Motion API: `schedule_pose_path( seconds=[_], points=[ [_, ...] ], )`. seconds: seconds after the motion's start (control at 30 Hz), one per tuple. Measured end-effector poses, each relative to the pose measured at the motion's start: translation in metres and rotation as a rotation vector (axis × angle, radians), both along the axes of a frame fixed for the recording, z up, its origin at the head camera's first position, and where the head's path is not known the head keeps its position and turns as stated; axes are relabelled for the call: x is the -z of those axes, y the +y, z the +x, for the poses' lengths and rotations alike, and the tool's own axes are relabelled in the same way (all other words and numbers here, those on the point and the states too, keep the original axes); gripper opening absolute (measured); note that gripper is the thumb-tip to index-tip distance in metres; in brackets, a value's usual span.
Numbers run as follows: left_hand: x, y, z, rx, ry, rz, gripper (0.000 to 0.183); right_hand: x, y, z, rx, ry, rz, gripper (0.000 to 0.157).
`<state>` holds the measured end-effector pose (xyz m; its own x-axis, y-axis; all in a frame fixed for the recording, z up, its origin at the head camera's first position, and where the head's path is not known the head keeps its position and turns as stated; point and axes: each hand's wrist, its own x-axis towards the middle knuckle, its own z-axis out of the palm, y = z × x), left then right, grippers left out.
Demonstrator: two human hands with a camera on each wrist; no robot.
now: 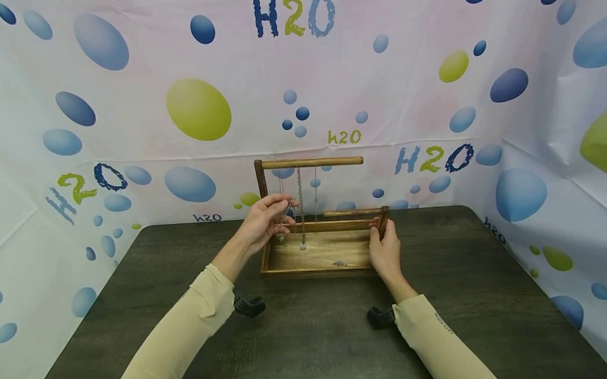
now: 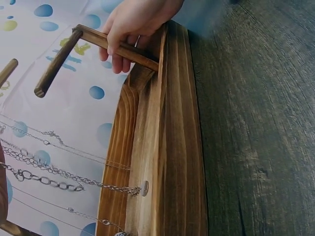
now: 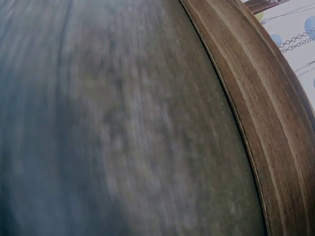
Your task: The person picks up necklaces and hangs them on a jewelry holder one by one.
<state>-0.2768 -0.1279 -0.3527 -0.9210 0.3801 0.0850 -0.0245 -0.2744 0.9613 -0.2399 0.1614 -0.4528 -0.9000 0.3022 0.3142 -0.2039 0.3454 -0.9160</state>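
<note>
A wooden jewelry stand [image 1: 316,274] has a tray base, a tall bar [image 1: 332,161] on a left post and a lower bar [image 1: 351,212] on a right post. Silver necklaces hang from the tall bar; a thicker chain [image 1: 301,206] with a pale pendant [image 2: 144,188] reaches the tray. My left hand [image 1: 264,221] pinches a thin necklace [image 1: 291,203] between thumb and finger, beside the left post. With my right hand [image 1: 386,248] I grip the short right post [image 2: 120,48], fingers wrapped behind it. The right wrist view shows only the tray's outer side [image 3: 256,108] and dark tabletop.
A small heap of silver chain [image 1: 339,263] lies in the tray. The stand is on a dark wood-grain table [image 1: 308,334], with a bubble-printed backdrop [image 1: 145,122] behind. Dark wrist mounts [image 1: 249,305] stick out by both sleeves.
</note>
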Motion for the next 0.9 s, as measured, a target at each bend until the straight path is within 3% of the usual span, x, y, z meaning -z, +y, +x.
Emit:
schedule_pose_path(
  seconds=[0.07, 0.3, 0.9],
  points=[
    [-0.001, 0.001, 0.0, -0.002, 0.013, 0.002, 0.038, 0.0, 0.0, 0.0, 0.0, 0.003, 0.001, 0.029],
    [-0.006, 0.004, -0.001, -0.017, 0.045, 0.017, 0.02, 0.0, 0.0, 0.002, -0.012, 0.011, -0.009, 0.03],
    [-0.02, 0.009, -0.001, -0.057, 0.084, 0.007, 0.015, 0.002, 0.001, 0.002, -0.009, 0.011, -0.005, 0.031]
  ],
)
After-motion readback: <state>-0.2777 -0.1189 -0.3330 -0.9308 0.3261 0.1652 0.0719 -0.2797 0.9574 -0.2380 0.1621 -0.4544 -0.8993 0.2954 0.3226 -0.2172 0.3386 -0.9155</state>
